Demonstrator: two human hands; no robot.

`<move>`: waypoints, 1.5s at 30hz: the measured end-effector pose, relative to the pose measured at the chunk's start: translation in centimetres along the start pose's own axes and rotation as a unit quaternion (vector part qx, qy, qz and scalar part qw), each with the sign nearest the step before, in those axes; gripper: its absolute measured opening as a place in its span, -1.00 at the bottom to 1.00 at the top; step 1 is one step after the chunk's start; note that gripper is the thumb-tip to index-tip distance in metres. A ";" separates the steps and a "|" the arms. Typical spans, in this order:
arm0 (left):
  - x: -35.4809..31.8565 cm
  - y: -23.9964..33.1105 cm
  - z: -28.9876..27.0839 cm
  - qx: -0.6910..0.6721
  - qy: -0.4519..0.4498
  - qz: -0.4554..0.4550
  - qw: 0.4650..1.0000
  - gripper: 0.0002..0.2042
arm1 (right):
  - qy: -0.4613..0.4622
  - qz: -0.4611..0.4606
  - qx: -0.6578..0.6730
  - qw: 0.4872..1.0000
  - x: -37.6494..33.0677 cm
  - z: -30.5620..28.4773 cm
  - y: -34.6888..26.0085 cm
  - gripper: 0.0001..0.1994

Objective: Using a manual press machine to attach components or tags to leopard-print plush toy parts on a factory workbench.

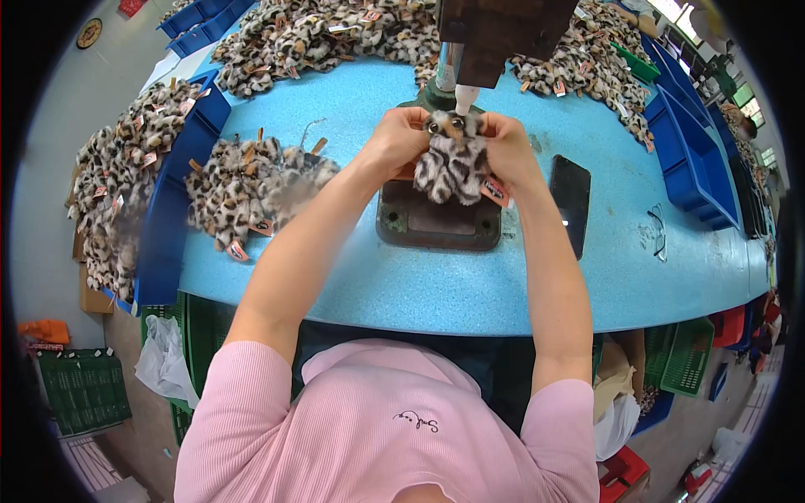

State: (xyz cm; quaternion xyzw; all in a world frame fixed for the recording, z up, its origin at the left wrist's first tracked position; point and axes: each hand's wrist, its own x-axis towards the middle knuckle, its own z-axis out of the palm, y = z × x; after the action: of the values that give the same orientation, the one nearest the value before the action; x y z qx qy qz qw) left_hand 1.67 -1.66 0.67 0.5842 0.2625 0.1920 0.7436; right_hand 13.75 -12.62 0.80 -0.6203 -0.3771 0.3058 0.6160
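A small leopard-spotted plush toy (453, 168) with shiny eyes is held upright between both hands. My left hand (397, 142) pinches its left side near the head. My right hand (510, 151) grips the other side, beside a pink-red tag (495, 193) hanging from the plush. The head of the plush is directly under the white tip (467, 99) of a bench press (503, 38); whether they touch I cannot tell. Below the plush, the dark metal press base (440, 226) rests on the blue table.
A small heap of plush pieces (243, 184) lies left of the press, beside a full blue bin (159, 226). Larger heaps (327, 42) cover the back of the table. On the right are a black phone (570, 201), eyeglasses (658, 233) and a blue crate (692, 159).
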 end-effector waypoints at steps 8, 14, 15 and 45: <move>-0.6 1.2 0.4 0.224 -0.015 0.002 0.974 -0.87 | 0.067 -0.018 -0.049 0.996 -0.9 -1.2 0.1 -0.91; -0.5 0.6 0.0 0.131 -0.011 -0.007 0.991 -0.81 | 0.039 -0.059 -0.012 0.997 -3.1 1.4 -3.1 -0.86; -0.5 0.5 0.0 0.113 -0.020 0.001 0.993 -0.81 | 0.038 -0.055 -0.011 0.998 -2.9 1.4 -3.0 -0.87; 0.4 1.0 0.0 0.309 -0.023 0.049 0.949 -0.85 | 0.095 -0.311 -0.162 0.931 -0.6 -2.5 -1.5 -0.87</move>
State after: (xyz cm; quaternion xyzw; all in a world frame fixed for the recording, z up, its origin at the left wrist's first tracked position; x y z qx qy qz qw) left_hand 2.01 -1.15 1.52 0.8021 0.2629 0.1242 0.5217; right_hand 15.41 -14.52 2.41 -0.5894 -0.5357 -0.0270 0.6041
